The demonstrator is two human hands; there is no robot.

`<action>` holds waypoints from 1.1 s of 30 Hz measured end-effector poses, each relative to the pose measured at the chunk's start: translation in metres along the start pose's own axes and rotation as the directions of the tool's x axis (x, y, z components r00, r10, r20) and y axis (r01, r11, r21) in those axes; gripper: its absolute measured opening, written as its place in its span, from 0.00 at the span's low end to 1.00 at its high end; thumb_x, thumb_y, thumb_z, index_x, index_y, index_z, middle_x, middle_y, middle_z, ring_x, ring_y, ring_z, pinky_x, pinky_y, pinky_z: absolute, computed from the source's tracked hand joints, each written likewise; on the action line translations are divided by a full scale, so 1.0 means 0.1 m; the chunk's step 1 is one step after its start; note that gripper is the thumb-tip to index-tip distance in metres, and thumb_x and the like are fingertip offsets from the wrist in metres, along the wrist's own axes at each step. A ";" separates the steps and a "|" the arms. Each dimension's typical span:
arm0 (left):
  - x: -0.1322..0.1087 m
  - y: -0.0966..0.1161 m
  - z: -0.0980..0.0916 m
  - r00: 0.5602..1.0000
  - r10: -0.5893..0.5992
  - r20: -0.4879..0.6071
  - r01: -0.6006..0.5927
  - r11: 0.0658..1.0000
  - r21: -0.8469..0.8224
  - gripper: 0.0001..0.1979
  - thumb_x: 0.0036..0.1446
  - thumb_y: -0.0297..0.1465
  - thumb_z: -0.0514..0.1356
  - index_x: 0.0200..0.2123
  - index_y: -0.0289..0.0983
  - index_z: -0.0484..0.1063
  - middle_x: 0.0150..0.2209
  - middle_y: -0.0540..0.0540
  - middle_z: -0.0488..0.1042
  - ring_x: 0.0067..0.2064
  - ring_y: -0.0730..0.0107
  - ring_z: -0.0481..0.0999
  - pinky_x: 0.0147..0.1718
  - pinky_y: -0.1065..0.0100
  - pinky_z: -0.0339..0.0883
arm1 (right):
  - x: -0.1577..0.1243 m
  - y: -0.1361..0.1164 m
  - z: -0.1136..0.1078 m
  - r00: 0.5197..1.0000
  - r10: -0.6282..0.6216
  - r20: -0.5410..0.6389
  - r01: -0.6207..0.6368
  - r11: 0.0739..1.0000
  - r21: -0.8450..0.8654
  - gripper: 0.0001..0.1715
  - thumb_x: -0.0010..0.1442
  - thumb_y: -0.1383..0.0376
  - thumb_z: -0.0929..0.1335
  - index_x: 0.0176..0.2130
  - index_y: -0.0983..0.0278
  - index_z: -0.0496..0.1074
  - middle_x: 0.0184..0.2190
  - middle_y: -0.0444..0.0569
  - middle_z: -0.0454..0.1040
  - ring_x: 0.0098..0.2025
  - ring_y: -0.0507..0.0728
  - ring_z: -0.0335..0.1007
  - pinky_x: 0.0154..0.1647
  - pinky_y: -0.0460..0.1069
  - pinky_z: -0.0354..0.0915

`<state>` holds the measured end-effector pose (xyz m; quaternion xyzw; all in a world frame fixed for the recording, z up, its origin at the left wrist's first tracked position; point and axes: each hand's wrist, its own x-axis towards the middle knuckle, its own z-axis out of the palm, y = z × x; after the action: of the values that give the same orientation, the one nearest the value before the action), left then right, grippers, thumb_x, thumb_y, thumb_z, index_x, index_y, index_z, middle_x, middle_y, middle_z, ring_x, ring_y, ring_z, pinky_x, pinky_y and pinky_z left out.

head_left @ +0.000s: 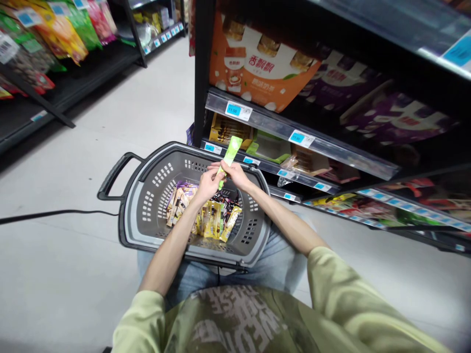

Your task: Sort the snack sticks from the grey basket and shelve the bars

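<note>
A slim light-green stick sachet (232,148) stands tilted above the shopping basket, its upper end free. My left hand (209,183) closes its fingers on the lower part of the sachet. From the other side, my right hand (236,174) pinches it at mid-length. Below both hands is the grey basket (133,223), tilted a little over my knees. Inside lie yellow stick sachets (209,220), beige-and-purple ones (180,202) and some dark ones partly hidden by my left hand and wrist.
Just past the basket, a low shelf bears an open green box (270,146) and a yellow box of sticks (230,129). An orange multipack (261,73) stands on the shelf above, which juts out. The basket handle (116,176) points left. Bagged snacks (55,29) fill a left rack.
</note>
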<state>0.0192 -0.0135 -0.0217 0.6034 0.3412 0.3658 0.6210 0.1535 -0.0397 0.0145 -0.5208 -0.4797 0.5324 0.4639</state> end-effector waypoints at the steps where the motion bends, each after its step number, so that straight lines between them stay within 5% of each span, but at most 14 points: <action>1: 0.00 0.01 0.00 1.000 0.006 -0.001 -0.006 1.000 -0.001 0.16 0.58 0.41 0.62 0.38 0.33 0.78 0.26 0.47 0.77 0.26 0.69 0.77 0.25 0.70 0.69 | 0.00 -0.01 0.00 1.000 -0.001 -0.001 0.001 1.000 -0.005 0.44 0.58 0.35 0.65 0.49 0.70 0.78 0.41 0.58 0.81 0.30 0.53 0.71 0.24 0.45 0.62; 13: -0.02 0.02 0.04 0.999 -0.027 0.028 0.028 0.997 -0.070 0.18 0.57 0.41 0.63 0.42 0.31 0.78 0.36 0.42 0.81 0.34 0.65 0.80 0.34 0.68 0.72 | 0.07 0.17 -0.05 0.999 0.026 -0.041 -0.027 0.999 -0.029 0.42 0.57 0.36 0.66 0.45 0.70 0.79 0.32 0.51 0.80 0.23 0.49 0.62 0.22 0.43 0.58; 23: -0.02 0.03 0.02 1.000 0.025 -0.012 -0.024 0.996 0.086 0.12 0.59 0.35 0.59 0.41 0.33 0.76 0.34 0.44 0.81 0.34 0.66 0.80 0.35 0.69 0.71 | 0.05 0.10 -0.03 1.000 0.019 0.009 -0.018 0.995 -0.096 0.42 0.56 0.34 0.65 0.43 0.68 0.78 0.28 0.47 0.76 0.29 0.51 0.66 0.28 0.44 0.60; 33: -0.03 0.04 0.05 0.997 0.059 -0.041 -0.059 0.998 0.004 0.12 0.57 0.34 0.61 0.41 0.32 0.76 0.36 0.43 0.81 0.36 0.65 0.81 0.38 0.67 0.73 | 0.06 0.19 -0.04 0.998 0.070 0.000 -0.070 0.991 -0.110 0.38 0.56 0.33 0.63 0.24 0.65 0.66 0.19 0.41 0.64 0.24 0.49 0.56 0.27 0.46 0.56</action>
<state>0.0222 -0.0184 -0.0178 0.6066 0.3366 0.3957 0.6019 0.1572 -0.0352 -0.0049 -0.5609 -0.4907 0.5222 0.4146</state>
